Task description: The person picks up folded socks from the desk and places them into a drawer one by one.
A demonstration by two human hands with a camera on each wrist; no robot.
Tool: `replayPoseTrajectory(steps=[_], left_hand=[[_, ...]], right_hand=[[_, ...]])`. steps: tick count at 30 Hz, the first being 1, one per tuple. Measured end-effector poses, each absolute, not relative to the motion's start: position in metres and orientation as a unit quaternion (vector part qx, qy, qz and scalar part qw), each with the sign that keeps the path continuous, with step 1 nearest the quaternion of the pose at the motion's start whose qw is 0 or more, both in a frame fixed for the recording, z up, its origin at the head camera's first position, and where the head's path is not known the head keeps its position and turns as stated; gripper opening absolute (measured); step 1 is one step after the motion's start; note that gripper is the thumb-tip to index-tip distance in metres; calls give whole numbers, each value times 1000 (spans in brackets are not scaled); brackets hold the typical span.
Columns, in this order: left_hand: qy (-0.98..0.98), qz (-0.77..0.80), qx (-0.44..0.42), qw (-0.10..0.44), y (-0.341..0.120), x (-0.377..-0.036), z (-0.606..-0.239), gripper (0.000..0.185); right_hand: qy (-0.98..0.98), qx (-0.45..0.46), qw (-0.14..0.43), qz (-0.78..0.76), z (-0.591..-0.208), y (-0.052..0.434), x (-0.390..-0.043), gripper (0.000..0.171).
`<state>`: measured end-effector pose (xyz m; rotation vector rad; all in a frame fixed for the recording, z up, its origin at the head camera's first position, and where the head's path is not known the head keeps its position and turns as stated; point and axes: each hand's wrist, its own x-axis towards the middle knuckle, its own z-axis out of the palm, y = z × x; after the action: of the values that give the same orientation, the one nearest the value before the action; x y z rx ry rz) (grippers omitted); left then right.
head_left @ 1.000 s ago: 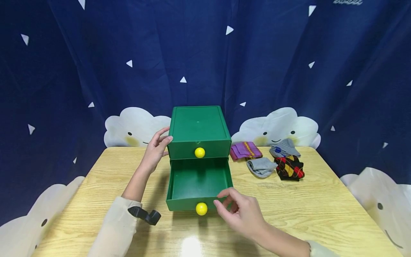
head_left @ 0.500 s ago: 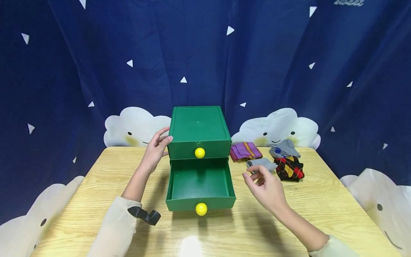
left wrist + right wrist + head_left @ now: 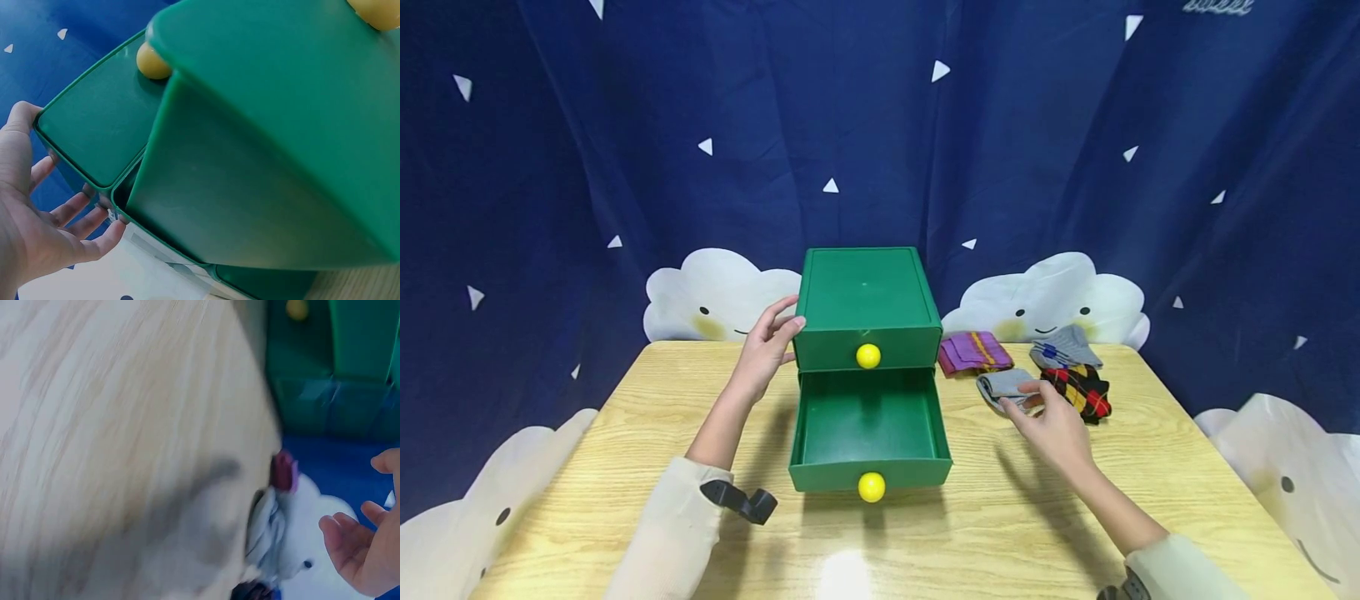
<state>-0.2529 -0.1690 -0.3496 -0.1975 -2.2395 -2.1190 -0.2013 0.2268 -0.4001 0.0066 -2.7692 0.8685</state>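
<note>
Just left of mid-frame, the left hand, fingers spread, touches a yellow-knobbed green plastic cabinet, its back hidden; right of mid-frame, the right hand, loosely bent and holding nothing, half hides a folded grey cloth

Pale, wood-grained bench, with a bright patch of glare near the front and a long shadow slanting across the right half. Standing upright on it, around the middle and towards the back: a green cabinet. Lying just to the right of that, a folded purple cloth with a yellow-orange stripe. In front of the purple one, slightly rightward, a folded grey cloth, partly hidden. Farther right, towards the back edge, a blue-marked grey cloth; just in front, a plaid cloth in black, red and yellow.
</note>
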Motion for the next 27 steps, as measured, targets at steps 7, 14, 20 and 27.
replayPoseTrajectory(steps=[7,14,20,27], left_hand=[[-725,-686,-60,28,-169,-253,-349,53],[-722,-688,-61,26,-169,-253,-349,54],[-722,-688,-61,26,-169,-253,-350,53],[-723,-688,-60,27,-168,-252,-350,53]], right_hand=[[-957,-59,71,276,-420,249,-219,64],[-944,-104,11,313,-436,257,-235,90],[-921,-136,8,365,-446,257,-248,96],[-898,-184,5,400,-454,256,-258,100]])
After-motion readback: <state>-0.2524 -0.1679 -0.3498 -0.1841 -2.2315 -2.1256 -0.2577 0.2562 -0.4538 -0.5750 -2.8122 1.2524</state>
